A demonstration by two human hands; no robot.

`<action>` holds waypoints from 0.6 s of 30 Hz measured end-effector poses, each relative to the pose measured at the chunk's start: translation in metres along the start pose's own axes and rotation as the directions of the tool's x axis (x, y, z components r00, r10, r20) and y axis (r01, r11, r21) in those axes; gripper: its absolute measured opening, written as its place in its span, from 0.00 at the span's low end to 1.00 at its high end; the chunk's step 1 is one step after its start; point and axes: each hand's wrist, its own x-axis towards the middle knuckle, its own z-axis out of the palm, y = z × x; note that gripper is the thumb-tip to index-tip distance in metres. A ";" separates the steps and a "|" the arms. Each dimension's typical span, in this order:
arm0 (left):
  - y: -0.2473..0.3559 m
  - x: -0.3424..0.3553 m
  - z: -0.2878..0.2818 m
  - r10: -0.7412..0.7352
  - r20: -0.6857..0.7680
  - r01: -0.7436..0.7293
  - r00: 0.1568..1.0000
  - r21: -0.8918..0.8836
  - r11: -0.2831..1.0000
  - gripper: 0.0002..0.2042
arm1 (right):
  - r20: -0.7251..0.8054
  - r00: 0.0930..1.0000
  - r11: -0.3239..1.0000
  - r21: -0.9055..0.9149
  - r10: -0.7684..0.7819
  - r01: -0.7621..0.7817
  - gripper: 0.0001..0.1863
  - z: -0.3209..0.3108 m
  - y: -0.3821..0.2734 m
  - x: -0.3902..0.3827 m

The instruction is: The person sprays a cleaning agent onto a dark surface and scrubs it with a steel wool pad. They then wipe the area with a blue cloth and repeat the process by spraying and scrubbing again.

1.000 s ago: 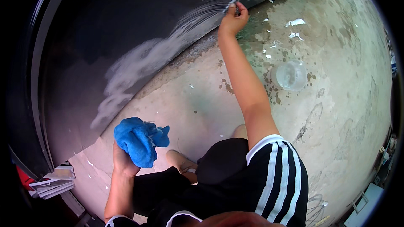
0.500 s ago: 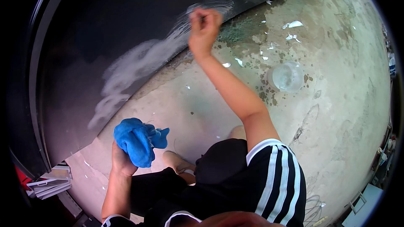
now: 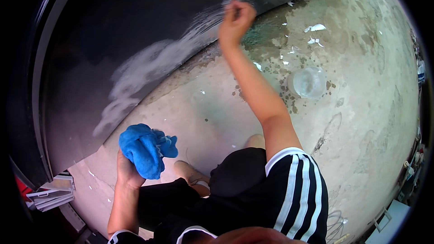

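A crumpled blue cloth (image 3: 143, 150) is bunched in my left hand (image 3: 129, 171), held above the floor by my knee. My right arm reaches forward, and my right hand (image 3: 237, 21), slightly blurred, is closed against the lower part of a dark panel (image 3: 104, 40). Whatever its fingers may hold is hidden. Around and behind that hand, a whitish, streaky smear (image 3: 151, 65) runs along the panel's lower edge toward the near left.
On the concrete floor (image 3: 361, 122) stands a clear tub (image 3: 308, 82) of water, with wet spots around it. White scraps (image 3: 316, 28) lie beyond it. Pale slatted pieces (image 3: 52, 196) rest at lower left. A coiled wire (image 3: 335, 226) lies at lower right.
My right hand has shifted a little up and to the right along the panel, still closed. The left hand and the blue cloth have moved slightly left.
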 end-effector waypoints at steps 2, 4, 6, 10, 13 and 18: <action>-0.003 0.001 0.013 0.024 0.020 -0.024 1.000 0.015 1.000 0.23 | -0.375 0.903 0.946 -0.153 0.211 -0.285 0.08 -0.026 0.051 0.046; 0.000 -0.002 0.012 0.018 0.049 -0.019 0.999 0.012 1.000 0.23 | -0.425 0.867 0.923 -0.154 0.261 -0.354 0.08 -0.019 0.046 0.050; 0.003 -0.002 0.004 -0.034 0.117 0.034 0.992 -0.003 0.999 0.23 | -0.368 0.916 0.923 -0.272 0.163 -0.274 0.05 -0.013 0.037 0.034; 0.002 0.000 0.000 0.003 0.040 -0.004 0.999 0.020 1.000 0.22 | 0.077 0.997 0.997 -0.077 0.026 -0.020 0.05 0.006 -0.024 -0.023; -0.002 0.000 0.012 0.016 0.028 -0.016 0.999 0.013 1.000 0.22 | -0.141 0.981 0.972 -0.173 0.135 -0.159 0.05 -0.017 0.032 0.010; -0.001 0.000 0.015 0.024 0.048 -0.025 0.999 0.030 0.999 0.22 | -0.409 0.845 0.816 -0.315 0.345 -0.485 0.07 -0.027 0.060 0.030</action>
